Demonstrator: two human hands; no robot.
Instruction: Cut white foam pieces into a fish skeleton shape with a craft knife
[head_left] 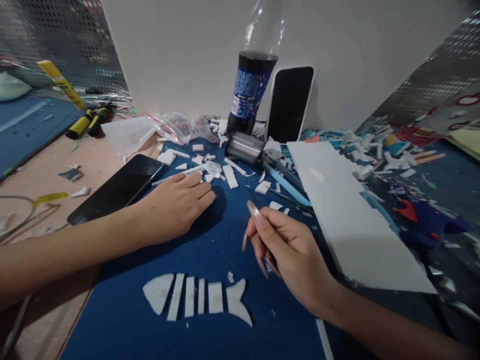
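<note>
My left hand [183, 200] hovers palm down over the blue mat, fingers bent together and fingertips hidden. Right by its fingers lie a white pen-like stick [189, 171] and foam scraps; what it grips, if anything, is out of sight. Thumb and index finger of my right hand [287, 245] are pinched, its other fingers curled; anything between them is too small to make out. Below both hands, a row of white foam pieces forms a fish: a head [159, 293], narrow strips [190, 296], a squarish piece [215, 297] and a tail [239, 301]. Small glossy spots dot several pieces.
Behind my hands are a wire spool [245, 147], a cola bottle [252, 85] and a propped phone [290, 102]. Another phone [116, 189] lies by my left forearm. To the right are a white foam sheet [352, 215], a blue glue gun [427, 220] and scraps.
</note>
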